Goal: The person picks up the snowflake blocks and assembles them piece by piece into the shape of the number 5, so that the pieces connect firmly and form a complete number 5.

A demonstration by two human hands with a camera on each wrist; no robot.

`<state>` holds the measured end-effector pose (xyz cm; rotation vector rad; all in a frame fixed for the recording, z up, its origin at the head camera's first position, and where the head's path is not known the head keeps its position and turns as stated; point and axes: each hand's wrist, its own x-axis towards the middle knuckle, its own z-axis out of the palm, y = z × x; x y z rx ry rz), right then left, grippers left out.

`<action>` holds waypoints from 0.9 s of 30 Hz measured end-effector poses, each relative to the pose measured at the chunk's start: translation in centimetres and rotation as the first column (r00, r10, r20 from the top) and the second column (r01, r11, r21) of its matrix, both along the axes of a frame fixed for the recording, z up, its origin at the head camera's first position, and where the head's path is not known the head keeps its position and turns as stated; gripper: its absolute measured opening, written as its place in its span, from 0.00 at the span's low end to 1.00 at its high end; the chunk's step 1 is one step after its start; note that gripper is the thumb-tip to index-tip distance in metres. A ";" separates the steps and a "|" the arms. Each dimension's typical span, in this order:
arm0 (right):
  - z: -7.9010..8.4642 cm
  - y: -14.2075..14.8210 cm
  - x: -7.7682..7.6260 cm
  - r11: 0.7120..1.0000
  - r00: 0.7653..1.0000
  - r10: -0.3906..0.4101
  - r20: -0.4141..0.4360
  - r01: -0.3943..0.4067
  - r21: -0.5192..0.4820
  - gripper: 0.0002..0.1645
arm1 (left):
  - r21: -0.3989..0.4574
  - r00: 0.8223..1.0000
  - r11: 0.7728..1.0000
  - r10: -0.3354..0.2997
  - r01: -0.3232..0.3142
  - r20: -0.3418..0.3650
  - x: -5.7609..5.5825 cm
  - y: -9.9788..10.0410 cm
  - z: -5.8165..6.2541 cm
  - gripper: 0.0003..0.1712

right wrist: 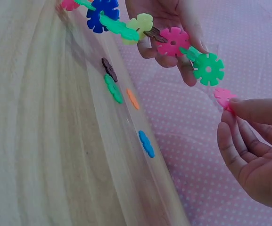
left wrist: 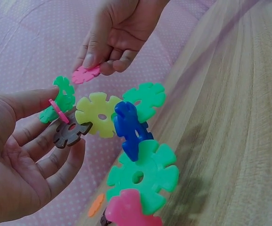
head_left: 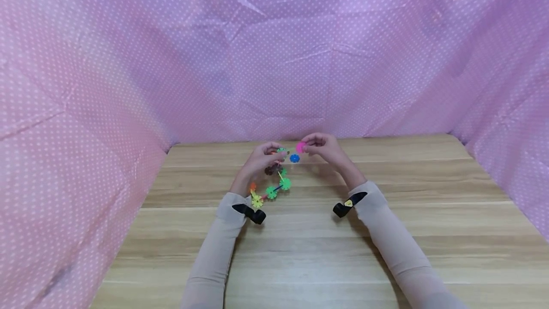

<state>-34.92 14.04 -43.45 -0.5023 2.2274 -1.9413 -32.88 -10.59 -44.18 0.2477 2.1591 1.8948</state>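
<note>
A chain of notched plastic snowflake discs (head_left: 271, 192) hangs from my left hand (head_left: 259, 158). The fingers and thumb grip it near its far end, around a green disc (right wrist: 216, 64) and a pink one. Green, yellow, blue, brown and pink discs slot into each other along the chain. Between thumb and fingertips, my right hand (head_left: 328, 150) pinches a single pink snowflake disc (right wrist: 222, 95). In the right wrist view, this disc is just below the green end disc, with a small gap between them. Both hands are raised above the far part of the table.
Loose discs lie on the wooden table (head_left: 300, 252) near its far edge: blue (right wrist: 146, 144), orange (right wrist: 133, 99), green (right wrist: 112, 88) and brown (right wrist: 109, 69). A pink polka-dot cloth (head_left: 274, 61) hangs behind the table and at both sides.
</note>
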 end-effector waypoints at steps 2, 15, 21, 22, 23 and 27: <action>0.0 -0.1 0.0 1.000 1.000 -0.008 -0.009 0.008 -0.017 0.18 | 0.003 1.000 1.000 0.002 -0.002 -0.001 0.0 0.0 0.0 0.20; 0.1 -0.3 0.1 1.000 0.998 0.009 -0.066 -0.009 0.005 0.16 | -0.018 0.999 1.000 -0.002 0.002 0.048 -0.1 0.0 0.3 0.16; 0.3 -0.4 0.3 1.000 0.999 0.017 -0.046 -0.016 0.021 0.15 | -0.059 0.999 0.997 -0.040 0.041 0.020 0.0 -0.2 0.3 0.17; 0.3 -0.4 0.3 1.000 0.999 0.020 -0.039 -0.019 0.024 0.15 | -0.066 0.999 0.997 -0.047 0.047 0.014 0.0 -0.2 0.3 0.17; 0.3 -0.5 0.4 0.999 0.999 0.021 -0.030 -0.020 0.024 0.15 | -0.074 0.999 0.996 -0.052 0.053 0.006 0.0 -0.3 0.2 0.17; 0.4 -0.6 0.5 0.999 0.999 0.027 -0.018 -0.026 0.032 0.16 | -0.067 0.997 0.994 -0.083 0.083 0.003 0.1 -0.2 0.2 0.18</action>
